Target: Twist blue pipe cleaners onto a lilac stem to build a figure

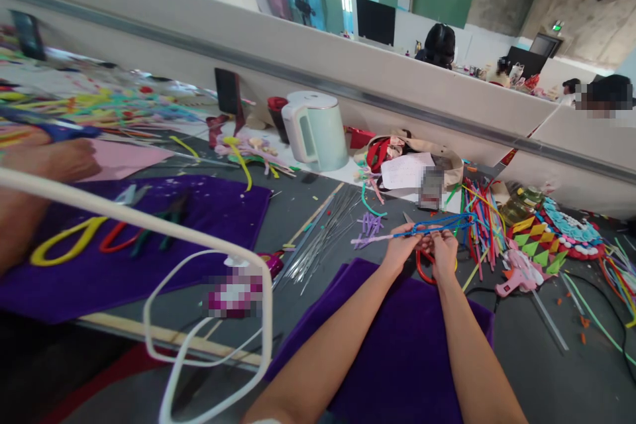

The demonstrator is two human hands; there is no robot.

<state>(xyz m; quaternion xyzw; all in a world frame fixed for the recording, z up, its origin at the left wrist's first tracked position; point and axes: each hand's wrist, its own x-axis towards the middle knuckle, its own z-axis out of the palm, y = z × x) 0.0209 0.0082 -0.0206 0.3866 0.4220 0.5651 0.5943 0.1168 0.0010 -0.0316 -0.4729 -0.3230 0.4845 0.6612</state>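
My left hand (pixel 401 249) is closed around a twisted pipe cleaner piece, with a pink end (pixel 370 239) sticking out to its left. My right hand (pixel 444 246) is closed close beside it, pinching the same piece. Blue pipe cleaners (pixel 447 220) run above both hands in a long loop toward the right. Under the hands lie scissors (pixel 424 270) with red-orange handles, partly hidden by my fingers. Below them a purple cloth (pixel 397 344) covers the table edge. Short purple pipe cleaner pieces (pixel 370 225) are scattered to the left.
A pink glue gun (pixel 519 270) and colourful pipe cleaners (pixel 484 228) lie on the right. Metal wires (pixel 322 232) are at centre, a kettle (pixel 320 132) behind. At left, another person's hand (pixel 64 159) is near blue-handled scissors (pixel 59 129). A white curved tube (pixel 199 235) crosses the foreground.
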